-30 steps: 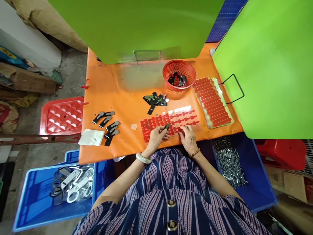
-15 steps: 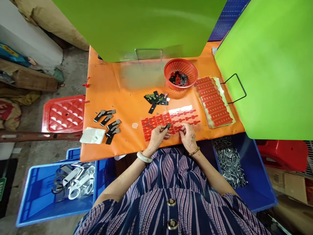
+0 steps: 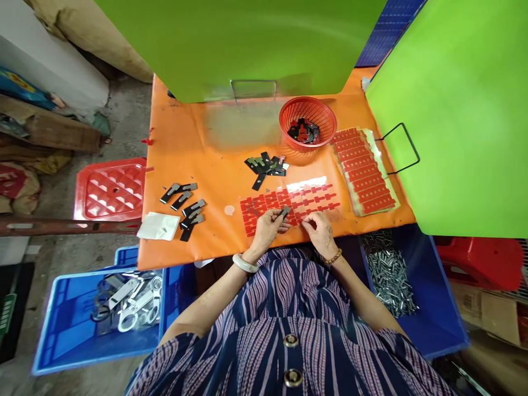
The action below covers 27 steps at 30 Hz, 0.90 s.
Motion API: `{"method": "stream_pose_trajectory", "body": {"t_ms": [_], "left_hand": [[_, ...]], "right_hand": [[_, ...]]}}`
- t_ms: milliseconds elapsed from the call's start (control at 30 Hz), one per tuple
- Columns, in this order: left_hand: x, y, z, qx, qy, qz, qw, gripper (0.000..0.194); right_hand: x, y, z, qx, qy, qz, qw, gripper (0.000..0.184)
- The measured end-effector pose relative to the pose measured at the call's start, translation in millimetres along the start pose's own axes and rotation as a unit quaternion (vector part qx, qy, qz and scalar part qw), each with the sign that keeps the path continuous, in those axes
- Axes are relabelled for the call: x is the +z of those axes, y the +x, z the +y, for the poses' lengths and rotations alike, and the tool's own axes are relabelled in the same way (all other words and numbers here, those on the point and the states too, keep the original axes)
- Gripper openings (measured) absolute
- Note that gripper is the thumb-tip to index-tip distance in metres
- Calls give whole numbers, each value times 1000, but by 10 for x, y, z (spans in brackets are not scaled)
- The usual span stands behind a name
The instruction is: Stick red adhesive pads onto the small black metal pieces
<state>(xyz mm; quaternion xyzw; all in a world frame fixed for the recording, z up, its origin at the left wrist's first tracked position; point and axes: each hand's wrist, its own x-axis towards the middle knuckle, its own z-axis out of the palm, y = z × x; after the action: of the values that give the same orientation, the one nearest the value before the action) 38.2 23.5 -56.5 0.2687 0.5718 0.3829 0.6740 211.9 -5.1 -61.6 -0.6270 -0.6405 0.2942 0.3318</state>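
Between the thumb and fingers of my left hand (image 3: pixel 269 226) is a small black flat piece with a metal end (image 3: pixel 284 211). It is held just over a sheet of red die-cut stickers (image 3: pixel 270 201) near the table's front edge. My right hand (image 3: pixel 320 232) pinches at the sheet's lower edge, thumb and forefinger together; whether a sticker is between the fingertips is too small to make out. Beyond the sheet lies a pile of black pieces (image 3: pixel 267 166). More black pieces with metal ends (image 3: pixel 191 212) are spread at the left.
A red mesh basket (image 3: pixel 308 144) holds black and red pieces. Right of it lies a stack of red sticker sheets (image 3: pixel 366 171). Green panels (image 3: pixel 239 44) stand behind the orange table (image 3: pixel 181 137). Blue bins with metal rings (image 3: pixel 45 330) and small metal parts (image 3: pixel 445 313) flank me.
My right hand has turned slightly, its fingertips now pinched closer to the sheet's lower edge. The left hand keeps the black piece in nearly the same place. The view has shifted slightly.
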Motion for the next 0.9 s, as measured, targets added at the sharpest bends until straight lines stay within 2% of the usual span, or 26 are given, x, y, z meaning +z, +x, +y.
{"method": "stream_pose_trajectory", "body": {"t_ms": [133, 233, 300, 400, 467, 567, 733, 900], "left_hand": [[7, -8, 11, -3, 0, 3, 1000, 11], [3, -5, 27, -14, -5, -1, 1000, 12], [-3, -4, 53, -34, -17, -4, 999, 10], [-17, -29, 129, -71, -50, -19, 996, 11], [-32, -76, 201, -83, -73, -37, 993, 14], [-65, -187, 312, -80, -94, -57, 991, 20], [-144, -382, 446, -57, -100, -61, 991, 29], [-193, -500, 517, -60, -84, -68, 992, 32]], "right_hand": [[-133, 16, -32, 2, 57, -77, 995, 14], [-223, 36, -15, 52, 155, -126, 978, 17], [-247, 57, -4, 93, 223, -119, 963, 21], [-221, 104, -43, 122, 266, -49, 955, 25], [-185, 147, -125, 106, 259, -19, 960, 23], [-148, 217, -312, 46, 224, -10, 973, 17], [-132, 304, -615, -32, 162, -24, 986, 11], [-66, 313, -741, -66, 147, -46, 986, 10]]}}
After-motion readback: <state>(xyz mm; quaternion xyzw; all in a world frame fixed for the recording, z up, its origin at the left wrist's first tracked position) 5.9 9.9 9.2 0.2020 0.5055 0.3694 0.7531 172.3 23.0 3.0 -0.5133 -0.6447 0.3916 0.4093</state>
